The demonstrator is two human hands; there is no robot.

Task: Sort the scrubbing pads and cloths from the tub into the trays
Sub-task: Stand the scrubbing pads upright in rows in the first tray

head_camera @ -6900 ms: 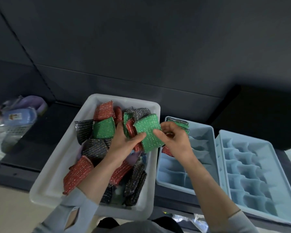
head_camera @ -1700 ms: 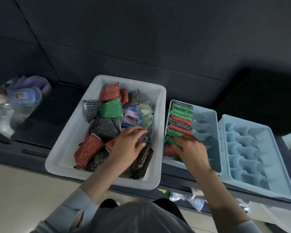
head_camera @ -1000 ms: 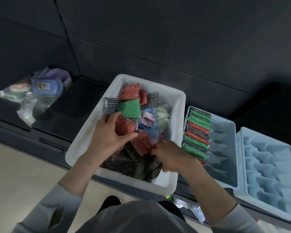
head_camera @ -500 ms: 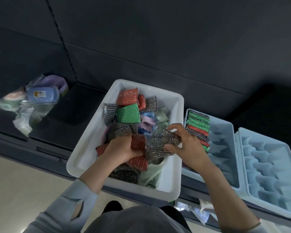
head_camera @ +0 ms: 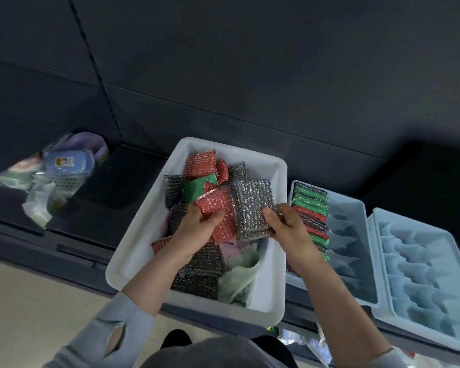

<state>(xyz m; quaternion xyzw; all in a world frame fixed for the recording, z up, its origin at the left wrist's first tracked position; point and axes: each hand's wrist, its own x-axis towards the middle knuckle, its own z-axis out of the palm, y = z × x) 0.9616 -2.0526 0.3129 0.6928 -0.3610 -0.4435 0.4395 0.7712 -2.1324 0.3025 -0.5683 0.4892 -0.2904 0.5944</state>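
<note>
A person leans over a white tub (head_camera: 144,251) of scrubbing pads and cloths on a dark counter (head_camera: 122,187), with two pale blue compartment trays to the right. The near tray (head_camera: 356,261), just beside the tub, holds a row of green, red and silver pads (head_camera: 312,208) standing on edge in its left column; the far tray (head_camera: 422,274) holds nothing visible. The right hand (head_camera: 287,229) has its thumb and fingers clamped on a silver pad (head_camera: 252,208), which half a second ago was crumpled low over the tub and is now raised flat, face to the camera. The left hand (head_camera: 199,227) is closed around two red pads (head_camera: 218,205), lifted higher than before. Pale green (head_camera: 239,277) and lilac cloths (head_camera: 234,247) lie uncovered at the tub's near right corner, beside dark silver pads (head_camera: 197,272). At far left, a bag of packaged goods (head_camera: 51,176) includes a blue item with a small label (head_camera: 64,162), its print too blurred to read.
</note>
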